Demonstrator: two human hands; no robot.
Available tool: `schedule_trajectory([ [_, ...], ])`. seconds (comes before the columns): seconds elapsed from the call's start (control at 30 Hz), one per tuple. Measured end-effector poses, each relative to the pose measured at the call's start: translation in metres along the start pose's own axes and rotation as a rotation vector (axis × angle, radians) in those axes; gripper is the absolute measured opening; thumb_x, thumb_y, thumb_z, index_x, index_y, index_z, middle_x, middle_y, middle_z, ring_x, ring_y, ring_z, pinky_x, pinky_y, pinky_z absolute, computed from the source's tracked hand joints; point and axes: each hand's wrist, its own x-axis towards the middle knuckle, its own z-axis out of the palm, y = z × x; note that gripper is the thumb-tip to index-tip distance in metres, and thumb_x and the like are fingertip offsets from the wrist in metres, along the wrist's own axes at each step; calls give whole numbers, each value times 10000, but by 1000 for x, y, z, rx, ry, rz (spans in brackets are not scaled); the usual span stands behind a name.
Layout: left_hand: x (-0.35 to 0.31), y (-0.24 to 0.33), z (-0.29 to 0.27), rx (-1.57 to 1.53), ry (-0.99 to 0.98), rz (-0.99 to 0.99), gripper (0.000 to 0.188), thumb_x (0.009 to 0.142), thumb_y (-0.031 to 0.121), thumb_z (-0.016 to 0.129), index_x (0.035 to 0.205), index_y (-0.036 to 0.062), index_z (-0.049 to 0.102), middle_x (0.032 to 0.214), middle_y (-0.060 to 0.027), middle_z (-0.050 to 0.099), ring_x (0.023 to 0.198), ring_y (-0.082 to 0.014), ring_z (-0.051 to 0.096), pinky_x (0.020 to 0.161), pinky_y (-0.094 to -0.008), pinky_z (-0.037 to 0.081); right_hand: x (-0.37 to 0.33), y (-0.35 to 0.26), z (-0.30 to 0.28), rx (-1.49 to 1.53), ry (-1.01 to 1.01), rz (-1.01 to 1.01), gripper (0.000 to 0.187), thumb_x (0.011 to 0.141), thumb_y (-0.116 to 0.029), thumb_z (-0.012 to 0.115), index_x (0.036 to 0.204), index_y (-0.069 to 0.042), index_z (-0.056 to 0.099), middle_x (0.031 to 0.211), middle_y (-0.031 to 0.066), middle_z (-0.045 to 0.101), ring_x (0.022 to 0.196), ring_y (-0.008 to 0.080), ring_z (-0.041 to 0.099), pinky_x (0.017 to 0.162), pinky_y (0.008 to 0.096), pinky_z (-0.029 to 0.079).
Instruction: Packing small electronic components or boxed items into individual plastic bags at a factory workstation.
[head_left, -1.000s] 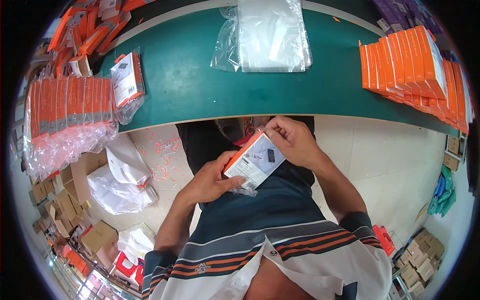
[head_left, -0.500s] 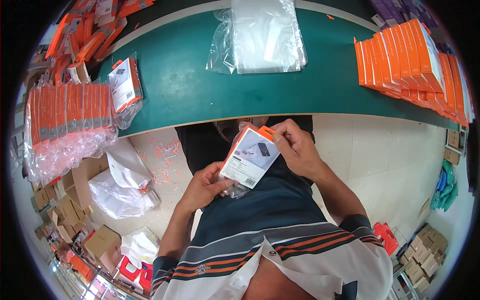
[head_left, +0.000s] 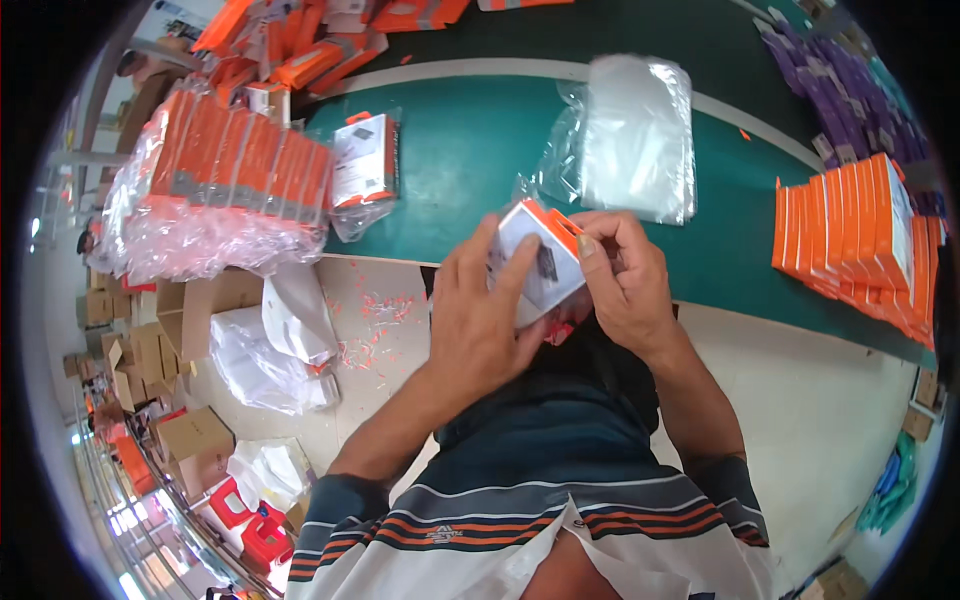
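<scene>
A white and orange retail box is held between my hands at the bench's near edge, its orange hang tab toward the upper right. Clear plastic film sticks up past its far corner. My left hand grips the box from the left, fingers spread across the printed face and thumb underneath. Thumb and fingertips of my right hand pinch the corner by the orange tab. Whether they hold film or cardboard there, I cannot make out. A stack of clear plastic bags lies just beyond my right hand.
A bagged box lies on the green bench, beside a row of bagged orange boxes at left. Stacked orange boxes stand at right, with purple packages behind. Orange packages are heaped at far left. Cartons sit on the floor.
The box has moved away from my body, up to the bench edge. My left hand has shifted from its lower corner to across its face. My view has turned, shifting the bench things rightward.
</scene>
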Motion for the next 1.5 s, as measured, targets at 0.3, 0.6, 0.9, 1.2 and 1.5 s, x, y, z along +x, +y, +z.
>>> schedule_trajectory([
  [0.3,80,-184,-22,518,96,-425,669,948,351,807,1504,41,603,1587,-264,541,1405,-492,554,1155,-612,455,38,10,-79,-1114,75,-512,459,895,-146,872,1297,-34,678,1264,126,750,1192,349,690,1091,481,530],
  [0.6,88,-196,-2,651,143,-313,663,995,353,780,1552,66,562,1595,-215,555,1444,-470,544,1187,-600,442,27,43,-102,-1062,88,-496,205,885,-80,844,1061,-66,740,1072,71,731,1039,319,690,961,447,535],
  [0.9,88,-101,27,182,353,43,639,955,203,862,1509,55,581,1489,-256,616,1381,-461,577,1160,-561,466,31,43,-94,-912,218,-444,187,872,-49,853,990,-67,708,941,68,706,900,300,681,813,422,533],
  [1.2,106,19,106,-1162,3,-514,565,1029,103,784,1514,-18,519,1130,-99,735,878,-134,700,758,-289,585,28,32,-86,-828,136,-459,149,899,-112,844,962,-90,711,951,73,691,912,305,674,820,434,531],
  [1.5,97,8,113,-1046,152,-556,537,1052,32,716,1530,-44,482,1073,-74,700,800,-102,666,677,-266,559,25,38,-99,-615,224,-336,161,873,-55,845,923,-69,693,924,80,702,873,321,676,797,427,537],
])
